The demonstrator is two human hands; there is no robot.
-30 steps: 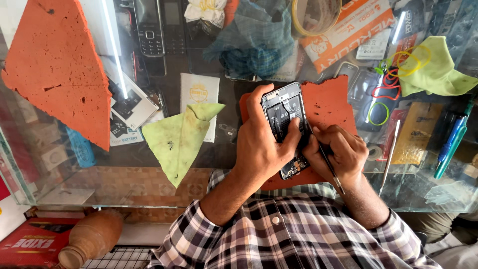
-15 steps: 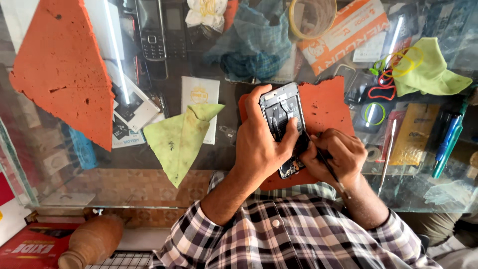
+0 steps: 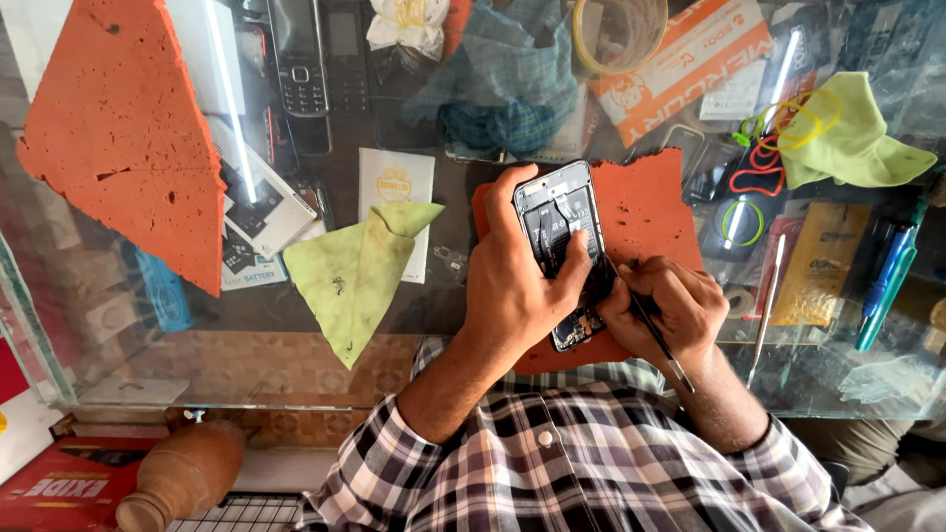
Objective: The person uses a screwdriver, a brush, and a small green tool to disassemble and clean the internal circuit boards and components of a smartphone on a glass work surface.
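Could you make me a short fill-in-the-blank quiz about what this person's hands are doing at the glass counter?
1. The left hand grips an opened ____ with its insides showing.
2. The right hand holds a thin ____ against it.
3. Both rest over an ____ coloured foam mat.
4. Left of the hands lies a folded ____ cloth.

Missing words: phone; tool; orange; green

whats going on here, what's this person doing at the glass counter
A person in a checked shirt is working on an opened black smartphone with its back cover off. The left hand grips the phone and steadies it over a flat orange foam mat on the glass-topped counter. The right hand holds a thin dark metal tool like a pen, its tip at the phone's lower right edge. A yellow-green cloth lies to the left.
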